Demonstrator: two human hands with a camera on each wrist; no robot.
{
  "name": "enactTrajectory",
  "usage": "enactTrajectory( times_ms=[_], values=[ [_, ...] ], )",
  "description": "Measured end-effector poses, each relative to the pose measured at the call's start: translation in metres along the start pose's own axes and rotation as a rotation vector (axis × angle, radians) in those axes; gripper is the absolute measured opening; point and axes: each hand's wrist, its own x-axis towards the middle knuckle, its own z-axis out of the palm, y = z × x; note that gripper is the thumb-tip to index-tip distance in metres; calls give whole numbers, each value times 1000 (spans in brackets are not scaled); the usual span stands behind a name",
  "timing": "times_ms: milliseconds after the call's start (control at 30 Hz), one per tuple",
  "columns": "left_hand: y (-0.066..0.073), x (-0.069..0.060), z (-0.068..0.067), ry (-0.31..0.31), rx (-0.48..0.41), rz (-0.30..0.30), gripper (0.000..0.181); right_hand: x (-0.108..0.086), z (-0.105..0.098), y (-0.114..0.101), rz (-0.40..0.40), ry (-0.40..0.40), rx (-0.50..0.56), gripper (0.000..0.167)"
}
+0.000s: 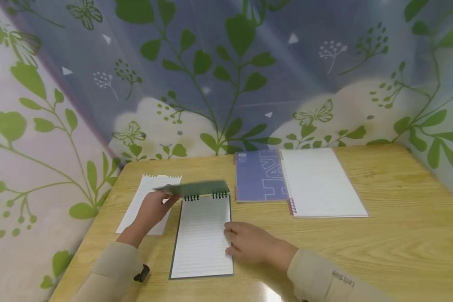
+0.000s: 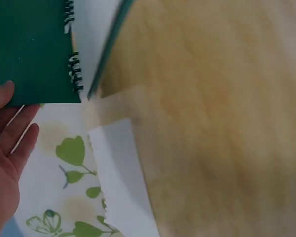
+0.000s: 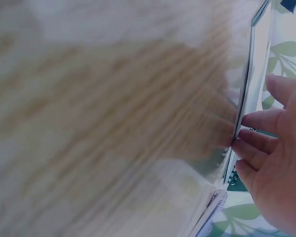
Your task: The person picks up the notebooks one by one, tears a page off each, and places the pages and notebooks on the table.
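A top-spiral notepad point(image 1: 201, 241) lies on the table with a lined page facing up. Its green cover point(image 1: 207, 188) stands raised above the black rings. My left hand point(image 1: 153, 208) pinches that cover near its left corner; in the left wrist view the thumb lies over the green cover point(image 2: 37, 54) with fingers behind it. My right hand point(image 1: 252, 244) rests at the notepad's right edge, fingertips touching it, as the right wrist view also shows. Beneath the left hand lies a loose lined sheet point(image 1: 132, 209) with a torn, perforated top edge.
A purple notebook point(image 1: 254, 178) lies at the back of the wooden table point(image 1: 400, 251). Overlapping its right side is a spiral notebook point(image 1: 321, 184) opened to a white page. Patterned fabric point(image 1: 226, 84) with leaves hangs behind the table.
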Motion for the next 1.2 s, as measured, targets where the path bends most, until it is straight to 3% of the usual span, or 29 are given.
enactTrajectory(
  times_ms=[100,233,300,433,500,567,733,933,1100,1200],
  values=[
    [5,-12,-4,-41,142,113,39,1,-1,5,21,-8,94,52],
    [7,-23,-5,-95,248,198,51,2,-3,13,41,41,343,40],
    [4,-25,-3,-69,308,282,44,3,-6,16,88,69,510,35],
    [-5,-26,4,25,432,477,39,4,-14,14,259,90,817,31],
    [-8,-26,8,34,463,527,40,7,-16,11,340,82,903,30],
    [-10,-26,10,16,482,551,41,11,-15,7,388,76,912,28],
    [-8,-25,13,-77,543,525,45,21,-7,1,465,89,778,23],
    [-4,-21,13,-191,604,414,43,32,-5,0,506,67,559,27],
    [4,-21,19,-248,570,299,33,39,-3,-2,518,33,424,34],
    [10,-21,23,-248,531,228,46,43,-2,-3,495,13,330,31]
  ],
)
